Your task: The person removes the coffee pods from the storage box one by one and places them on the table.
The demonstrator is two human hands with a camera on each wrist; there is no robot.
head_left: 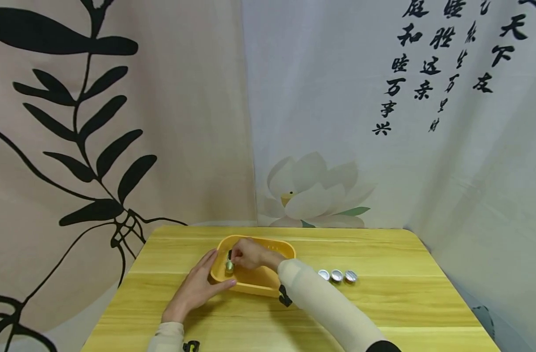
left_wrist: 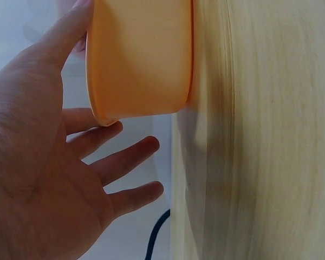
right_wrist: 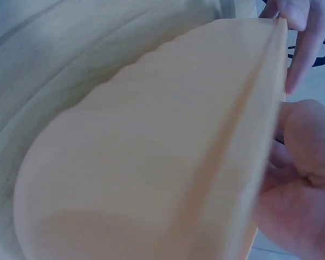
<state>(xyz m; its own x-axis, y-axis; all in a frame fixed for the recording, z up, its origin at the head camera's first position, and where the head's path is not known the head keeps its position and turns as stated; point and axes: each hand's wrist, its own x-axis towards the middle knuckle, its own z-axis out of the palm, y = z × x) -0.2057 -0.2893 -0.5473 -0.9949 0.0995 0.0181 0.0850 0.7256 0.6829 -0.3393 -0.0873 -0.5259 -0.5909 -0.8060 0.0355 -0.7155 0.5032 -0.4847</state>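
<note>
A shallow yellow plastic basket [head_left: 261,289] sits on the table. My left hand [head_left: 202,283] spans its near left corner, the thumb on the front rim and fingertips at the left rim. In the left wrist view, the other fingers of the left hand [left_wrist: 59,157] are spread and fairly straight. Inside the basket's left end, my right hand [head_left: 250,254] has curled fingers, its fingertips at a small dark object [head_left: 230,254]. Just nearer lies a small greenish-gold object [head_left: 229,267]. The basket wall [right_wrist: 141,135] hides part of the right hand [right_wrist: 306,179] in the right wrist view.
Three small round silver-topped containers [head_left: 336,275] stand in a row on the table, right of the basket and beyond the right forearm. The wooden table [head_left: 382,303] reaches back to a printed curtain [head_left: 197,146].
</note>
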